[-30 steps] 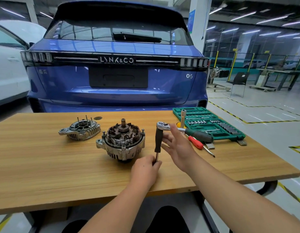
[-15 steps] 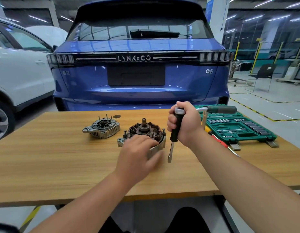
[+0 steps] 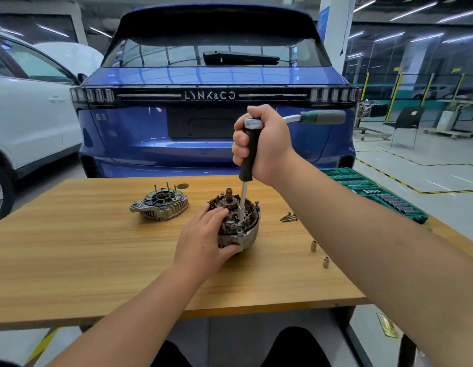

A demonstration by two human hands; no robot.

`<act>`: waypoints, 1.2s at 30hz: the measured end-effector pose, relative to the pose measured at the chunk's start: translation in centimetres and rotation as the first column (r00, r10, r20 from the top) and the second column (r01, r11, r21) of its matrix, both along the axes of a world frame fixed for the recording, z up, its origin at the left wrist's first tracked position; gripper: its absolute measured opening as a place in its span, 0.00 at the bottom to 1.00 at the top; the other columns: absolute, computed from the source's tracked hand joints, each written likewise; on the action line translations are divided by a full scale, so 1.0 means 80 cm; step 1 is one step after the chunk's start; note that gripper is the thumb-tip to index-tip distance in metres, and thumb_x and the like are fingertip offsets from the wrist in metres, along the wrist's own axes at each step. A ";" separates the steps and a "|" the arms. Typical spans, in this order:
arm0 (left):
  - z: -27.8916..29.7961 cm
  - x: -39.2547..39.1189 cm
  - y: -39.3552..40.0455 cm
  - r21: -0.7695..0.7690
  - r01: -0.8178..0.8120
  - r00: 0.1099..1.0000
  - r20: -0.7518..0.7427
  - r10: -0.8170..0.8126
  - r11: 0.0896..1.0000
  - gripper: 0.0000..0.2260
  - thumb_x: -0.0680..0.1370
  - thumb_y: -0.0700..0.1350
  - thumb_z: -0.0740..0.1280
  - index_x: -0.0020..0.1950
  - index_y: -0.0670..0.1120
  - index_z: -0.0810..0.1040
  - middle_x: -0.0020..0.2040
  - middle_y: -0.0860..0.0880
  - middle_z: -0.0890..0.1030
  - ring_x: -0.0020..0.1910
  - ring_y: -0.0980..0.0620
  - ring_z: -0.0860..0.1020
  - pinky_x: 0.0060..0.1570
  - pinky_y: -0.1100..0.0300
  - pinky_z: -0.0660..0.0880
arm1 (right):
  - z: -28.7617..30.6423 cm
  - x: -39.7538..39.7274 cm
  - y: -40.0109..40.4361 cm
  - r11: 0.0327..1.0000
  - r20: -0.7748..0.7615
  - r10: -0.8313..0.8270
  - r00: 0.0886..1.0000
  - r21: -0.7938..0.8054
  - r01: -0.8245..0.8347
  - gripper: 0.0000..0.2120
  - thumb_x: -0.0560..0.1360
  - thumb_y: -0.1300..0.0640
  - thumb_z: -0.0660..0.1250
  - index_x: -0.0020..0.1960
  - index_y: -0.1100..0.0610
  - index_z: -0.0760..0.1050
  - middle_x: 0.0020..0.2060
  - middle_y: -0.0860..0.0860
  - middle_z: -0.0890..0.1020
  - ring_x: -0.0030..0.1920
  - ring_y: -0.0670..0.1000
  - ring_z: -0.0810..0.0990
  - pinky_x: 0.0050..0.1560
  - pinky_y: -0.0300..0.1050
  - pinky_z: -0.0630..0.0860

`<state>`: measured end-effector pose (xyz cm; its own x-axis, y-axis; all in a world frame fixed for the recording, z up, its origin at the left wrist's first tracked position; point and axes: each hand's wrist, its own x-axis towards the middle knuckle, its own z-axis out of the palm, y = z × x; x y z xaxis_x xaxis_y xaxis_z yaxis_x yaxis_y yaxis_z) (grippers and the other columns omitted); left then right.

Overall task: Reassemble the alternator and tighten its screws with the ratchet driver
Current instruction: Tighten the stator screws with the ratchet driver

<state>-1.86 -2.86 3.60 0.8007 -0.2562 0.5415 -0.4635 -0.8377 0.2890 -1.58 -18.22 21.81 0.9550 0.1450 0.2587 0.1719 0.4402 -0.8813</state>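
Right hand (image 3: 267,147) gripped the upright driver (image 3: 247,160), its tip down in the alternator (image 3: 238,223); left hand (image 3: 203,239) cupped the housing. End cover (image 3: 161,205), screws (image 3: 289,217) and two sockets (image 3: 313,245) lay on the table (image 3: 71,260), socket case (image 3: 383,197) at right.

2 bare forearms, no sleeves visible, possibly dark trousers (image 3: 296,348)

Table (image 3: 97,260): wood-grain top, matt, smooth. Alternator body (image 3: 250,234): cast metal, dull grey, w/ coppery windings showing on top. Rear cover (image 3: 161,205): same dull cast metal, ribbed. Ratchet driver (image 3: 247,154): black matt grip, bright polished metal shaft & head, side handle green/grey, looks rubbery. Screws (image 3: 289,217) & small sockets (image 3: 313,245): bare shiny metal. Socket case (image 3: 375,194): green plastic. Blue car (image 3: 216,141): glossy paint
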 end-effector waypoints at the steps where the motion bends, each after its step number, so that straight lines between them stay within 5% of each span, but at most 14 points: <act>1: -0.001 -0.003 -0.006 -0.014 -0.020 1.000 -0.002 0.020 1.000 0.41 0.70 0.63 0.76 0.78 0.52 0.66 0.77 0.54 0.69 0.80 0.51 0.56 0.77 0.45 0.59 | -0.001 0.001 0.002 1.000 -0.003 0.000 1.000 -0.009 0.000 0.17 0.81 0.51 0.55 0.37 0.57 0.71 0.26 0.51 0.69 0.25 0.50 0.64 0.32 0.43 0.61; 18: -0.010 -0.003 -0.011 -0.047 -0.045 0.999 0.005 0.045 0.998 0.41 0.70 0.62 0.76 0.78 0.51 0.65 0.77 0.54 0.68 0.80 0.50 0.56 0.75 0.44 0.61 | -0.019 0.009 0.007 0.998 -0.038 0.028 0.999 -0.061 -0.030 0.18 0.81 0.50 0.56 0.37 0.58 0.72 0.26 0.51 0.70 0.25 0.49 0.65 0.30 0.41 0.64; 24: -0.002 -0.006 -0.015 -0.043 -0.066 0.998 -0.009 0.065 0.997 0.37 0.73 0.69 0.66 0.77 0.54 0.64 0.80 0.56 0.60 0.81 0.55 0.49 0.77 0.46 0.44 | -0.022 0.010 0.006 0.997 -0.004 0.032 0.999 -0.074 -0.032 0.17 0.82 0.50 0.56 0.40 0.58 0.72 0.27 0.51 0.71 0.26 0.49 0.66 0.31 0.42 0.64; 30: 0.033 0.010 -0.010 -0.093 0.197 0.974 -0.099 -0.206 0.976 0.25 0.77 0.59 0.70 0.73 0.55 0.71 0.79 0.58 0.64 0.80 0.57 0.52 0.76 0.48 0.37 | -0.026 0.011 0.006 0.993 0.058 0.050 0.997 -0.113 -0.043 0.15 0.83 0.50 0.55 0.45 0.58 0.72 0.29 0.52 0.72 0.28 0.50 0.68 0.31 0.42 0.68; 36: 0.021 0.014 -0.013 -0.086 0.192 0.979 -0.054 -0.197 0.978 0.18 0.78 0.57 0.70 0.67 0.55 0.76 0.78 0.59 0.64 0.81 0.57 0.51 0.74 0.50 0.31 | -0.023 0.007 0.004 0.990 0.119 0.018 0.993 -0.141 -0.001 0.13 0.76 0.51 0.61 0.52 0.60 0.74 0.31 0.55 0.75 0.29 0.52 0.71 0.33 0.46 0.71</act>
